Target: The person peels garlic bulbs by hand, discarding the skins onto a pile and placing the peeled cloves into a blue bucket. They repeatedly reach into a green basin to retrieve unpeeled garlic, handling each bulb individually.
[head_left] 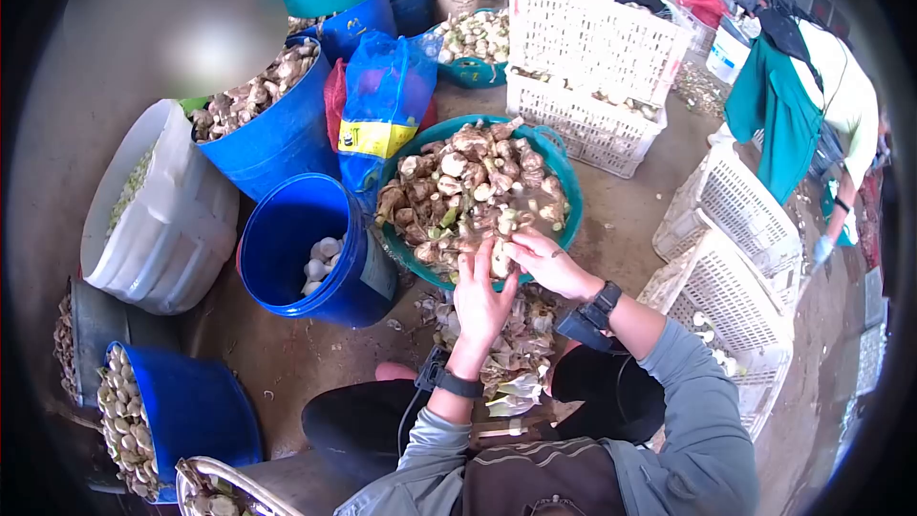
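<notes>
Both my hands meet at the near rim of a round green tub, filled with brown, wet-looking garlic bulbs. Between them is a pale garlic bulb, partly covered by my fingers. My left hand closes on its left side, thumb pointing up. From the right, my right hand grips the same bulb with thumb and fingertips. Below the hands, a pile of papery peels lies on the floor between my legs. To the left, a blue bucket holds several clean white bulbs.
Blue barrels and a white barrel stand left. White crates are stacked beyond the tub, with more crates at right. Another person bends over at far right. A tilted blue container sits lower left.
</notes>
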`<control>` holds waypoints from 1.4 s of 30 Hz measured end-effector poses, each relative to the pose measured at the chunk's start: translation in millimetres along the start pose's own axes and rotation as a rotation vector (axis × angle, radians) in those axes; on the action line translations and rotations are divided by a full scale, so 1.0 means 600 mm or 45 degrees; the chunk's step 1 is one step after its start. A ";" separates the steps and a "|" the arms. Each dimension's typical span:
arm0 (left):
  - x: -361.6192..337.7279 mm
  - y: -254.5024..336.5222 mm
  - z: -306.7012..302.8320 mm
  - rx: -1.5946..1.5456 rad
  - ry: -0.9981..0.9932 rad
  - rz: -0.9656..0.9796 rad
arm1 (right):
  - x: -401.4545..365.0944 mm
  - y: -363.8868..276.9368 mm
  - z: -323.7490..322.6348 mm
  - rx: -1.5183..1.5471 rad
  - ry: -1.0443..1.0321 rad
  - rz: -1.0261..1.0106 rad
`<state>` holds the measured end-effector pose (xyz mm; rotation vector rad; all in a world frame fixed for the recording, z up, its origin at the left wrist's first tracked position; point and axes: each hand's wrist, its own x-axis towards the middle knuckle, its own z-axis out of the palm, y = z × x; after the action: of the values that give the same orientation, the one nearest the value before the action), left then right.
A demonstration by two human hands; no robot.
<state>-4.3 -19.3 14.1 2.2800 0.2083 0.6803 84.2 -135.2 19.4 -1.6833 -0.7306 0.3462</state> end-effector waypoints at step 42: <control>-0.013 -0.028 0.003 -1.525 -0.613 -0.529 | -0.072 0.023 -0.030 1.621 -0.002 0.282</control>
<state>-9.2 -10.8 -1.8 1.1196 0.0108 -0.0364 66.0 -177.7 3.8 -0.5358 -0.1835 0.7631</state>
